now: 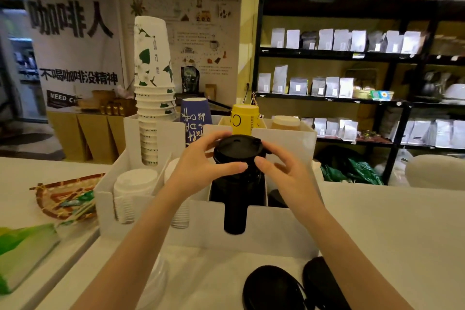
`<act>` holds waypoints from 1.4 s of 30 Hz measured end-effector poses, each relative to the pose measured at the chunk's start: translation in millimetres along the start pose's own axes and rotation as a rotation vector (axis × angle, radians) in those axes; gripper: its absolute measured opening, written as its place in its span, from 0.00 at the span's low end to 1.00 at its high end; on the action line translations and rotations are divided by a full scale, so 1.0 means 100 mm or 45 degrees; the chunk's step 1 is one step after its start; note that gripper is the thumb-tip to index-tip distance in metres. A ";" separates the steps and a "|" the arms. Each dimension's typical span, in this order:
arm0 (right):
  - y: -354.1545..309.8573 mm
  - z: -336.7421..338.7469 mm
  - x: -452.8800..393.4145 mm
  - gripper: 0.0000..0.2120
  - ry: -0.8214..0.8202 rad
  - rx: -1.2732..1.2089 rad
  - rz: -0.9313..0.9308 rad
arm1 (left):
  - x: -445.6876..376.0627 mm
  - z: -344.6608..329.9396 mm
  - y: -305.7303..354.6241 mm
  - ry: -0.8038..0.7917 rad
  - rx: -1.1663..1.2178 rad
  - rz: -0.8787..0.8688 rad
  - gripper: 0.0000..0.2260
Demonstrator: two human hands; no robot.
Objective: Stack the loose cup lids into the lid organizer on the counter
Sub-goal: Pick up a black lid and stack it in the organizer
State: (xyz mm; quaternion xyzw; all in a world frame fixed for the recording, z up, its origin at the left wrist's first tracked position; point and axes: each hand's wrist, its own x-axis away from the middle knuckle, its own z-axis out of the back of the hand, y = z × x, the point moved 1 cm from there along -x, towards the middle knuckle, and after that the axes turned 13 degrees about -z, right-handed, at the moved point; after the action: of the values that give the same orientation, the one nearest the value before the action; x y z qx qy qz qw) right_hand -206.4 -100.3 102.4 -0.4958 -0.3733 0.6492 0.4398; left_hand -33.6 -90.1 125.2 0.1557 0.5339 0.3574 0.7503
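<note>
Both the left hand (201,158) and the right hand (284,171) grasp the black lid (237,146), flat, directly above the black stack (236,191) in the organizer (276,231).

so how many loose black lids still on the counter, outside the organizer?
2. One black lid lies on the counter in front of the organizer; a second black lid lies just right of it, overlapping. Both are cut off by the frame edge, so more may be hidden.

Woven basket (54,196) left on the counter (392,229), white pouches on black shelving (400,103) behind.
</note>
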 end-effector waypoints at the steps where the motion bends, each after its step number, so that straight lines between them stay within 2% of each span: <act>1: 0.06 -0.01 -0.03 0.21 -0.008 0.020 -0.002 | 0.00 -0.02 -0.05 0.006 0.008 0.012 0.33; 8: 0.29 -0.04 -0.18 0.21 -0.008 0.182 -0.011 | -0.03 -0.11 -0.31 0.013 -0.117 0.012 0.29; 18: 0.34 -0.02 -0.19 0.17 0.013 0.144 -0.083 | -0.07 -0.07 -0.34 -0.173 -0.198 0.028 0.26; 23: 0.32 -0.04 -0.13 0.18 0.097 0.311 0.023 | -0.06 -0.05 -0.32 -0.237 -0.181 0.082 0.28; 27: 0.32 -0.07 -0.11 0.18 0.149 0.479 0.153 | -0.03 -0.11 -0.28 -0.230 -0.392 -0.004 0.27; 30: 0.33 -0.07 -0.10 0.17 0.135 0.490 0.165 | 0.01 -0.21 -0.26 -0.212 -0.525 -0.039 0.27; 35: 0.33 -0.06 -0.10 0.19 0.066 0.592 0.168 | 0.03 -0.20 -0.26 -0.236 -0.541 -0.035 0.27; 38: 0.31 -0.01 -0.02 0.23 0.047 0.546 0.077 | 0.08 -0.23 -0.28 -0.271 -0.569 -0.018 0.27; 42: 0.30 0.08 0.29 0.23 0.148 0.459 0.192 | 0.16 -0.25 -0.31 -0.228 -0.587 -0.026 0.26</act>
State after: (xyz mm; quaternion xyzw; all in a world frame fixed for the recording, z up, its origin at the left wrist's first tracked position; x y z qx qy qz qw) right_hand -223.7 -83.6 67.7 -0.4721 -0.1870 0.7069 0.4924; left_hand -42.3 -104.6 85.7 0.0059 0.3712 0.4468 0.8139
